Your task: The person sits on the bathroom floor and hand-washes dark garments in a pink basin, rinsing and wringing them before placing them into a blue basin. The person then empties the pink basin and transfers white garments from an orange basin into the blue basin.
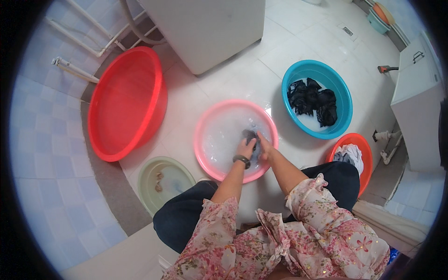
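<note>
A pink plastic basin [200, 154] of cloudy, sudsy water sits on the floor before me, between my knees. Over its right half, my left hand [246, 148] grips a dark wet cloth [249, 134], partly under the water. A dark bangle [242, 161] circles my left wrist. Just right of the cloth, my right hand [266, 146] dips in with its fingers fairly straight, close against the cloth's edge. Whether it grips any cloth is hidden by the water and the hand itself.
A blue basin [344, 101] holds black clothes in whitish water. Light garments fill an orange-red basin [366, 164] by my right knee. A greenish basin [145, 175] holds water and a small brownish item. A large red tub [122, 105] leans near the wall, beside a white appliance [213, 31].
</note>
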Motion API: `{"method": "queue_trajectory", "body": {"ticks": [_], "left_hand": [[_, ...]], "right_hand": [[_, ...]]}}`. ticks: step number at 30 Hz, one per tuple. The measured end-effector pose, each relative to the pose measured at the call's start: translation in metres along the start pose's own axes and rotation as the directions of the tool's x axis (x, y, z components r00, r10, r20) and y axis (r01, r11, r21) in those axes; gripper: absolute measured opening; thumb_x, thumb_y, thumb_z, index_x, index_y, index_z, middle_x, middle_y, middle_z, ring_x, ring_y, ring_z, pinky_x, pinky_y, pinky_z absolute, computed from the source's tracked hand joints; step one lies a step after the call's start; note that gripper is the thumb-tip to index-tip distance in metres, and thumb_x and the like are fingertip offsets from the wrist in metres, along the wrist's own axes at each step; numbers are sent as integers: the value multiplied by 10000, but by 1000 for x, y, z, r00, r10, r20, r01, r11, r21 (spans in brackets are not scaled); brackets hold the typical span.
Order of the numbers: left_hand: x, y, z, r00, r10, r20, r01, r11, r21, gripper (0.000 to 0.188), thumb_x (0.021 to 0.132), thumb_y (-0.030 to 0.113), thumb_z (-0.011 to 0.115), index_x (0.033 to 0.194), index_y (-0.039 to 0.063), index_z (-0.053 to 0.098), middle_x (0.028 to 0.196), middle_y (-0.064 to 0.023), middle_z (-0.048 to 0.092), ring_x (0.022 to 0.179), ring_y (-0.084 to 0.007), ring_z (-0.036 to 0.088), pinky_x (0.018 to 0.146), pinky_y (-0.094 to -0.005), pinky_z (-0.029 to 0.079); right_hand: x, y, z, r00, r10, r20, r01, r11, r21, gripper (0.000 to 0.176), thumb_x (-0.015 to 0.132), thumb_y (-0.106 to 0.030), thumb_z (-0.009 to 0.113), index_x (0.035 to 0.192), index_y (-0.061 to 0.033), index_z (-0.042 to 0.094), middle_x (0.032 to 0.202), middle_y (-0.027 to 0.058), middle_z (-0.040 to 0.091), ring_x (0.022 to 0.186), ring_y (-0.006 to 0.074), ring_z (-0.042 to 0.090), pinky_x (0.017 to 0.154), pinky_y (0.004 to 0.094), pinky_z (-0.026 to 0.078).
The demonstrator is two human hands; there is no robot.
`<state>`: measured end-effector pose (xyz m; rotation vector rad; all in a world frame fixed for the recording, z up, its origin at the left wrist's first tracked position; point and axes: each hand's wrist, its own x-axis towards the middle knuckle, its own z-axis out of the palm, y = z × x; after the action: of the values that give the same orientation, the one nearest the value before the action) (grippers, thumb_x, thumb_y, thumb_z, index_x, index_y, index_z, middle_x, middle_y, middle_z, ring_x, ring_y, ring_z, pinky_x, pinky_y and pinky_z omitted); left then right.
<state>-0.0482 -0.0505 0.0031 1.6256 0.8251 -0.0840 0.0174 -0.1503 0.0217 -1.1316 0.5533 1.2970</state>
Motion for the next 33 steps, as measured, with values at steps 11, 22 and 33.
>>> {"method": "queue_trajectory", "body": {"ticks": [11, 22, 33], "left_hand": [[-34, 69, 33, 910, 112, -399, -220, 947, -236, 426, 763, 325, 654, 986, -37, 619, 917, -176, 645, 829, -291, 607, 771, -397, 463], [17, -19, -67, 817, -192, -544, 402, 866, 297, 487, 763, 139, 607, 1201, -37, 489, 1251, -238, 494, 1169, -353, 474, 981, -393, 383], [12, -9, -16, 987, 81, 141, -114, 963, 246, 604, 679, 160, 678, 1235, 6, 502, 1101, -197, 587, 1025, -269, 568, 895, -353, 443]], "right_hand": [[28, 18, 5, 972, -213, 98, 184, 952, 244, 444, 878, -324, 438, 1172, 2, 505, 1071, 173, 556, 983, 296, 557, 814, 457, 434], [7, -8, 41, 783, -615, 94, 515, 556, -652, 479, 801, -323, 611, 1137, 17, 576, 1035, 192, 628, 990, 272, 591, 867, 346, 447], [7, 10, -3, 989, 7, 149, -28, 990, 137, 854, 796, -714, 413, 1425, -164, 239, 1502, 125, 138, 1359, 380, 136, 1005, 677, 92]]}}
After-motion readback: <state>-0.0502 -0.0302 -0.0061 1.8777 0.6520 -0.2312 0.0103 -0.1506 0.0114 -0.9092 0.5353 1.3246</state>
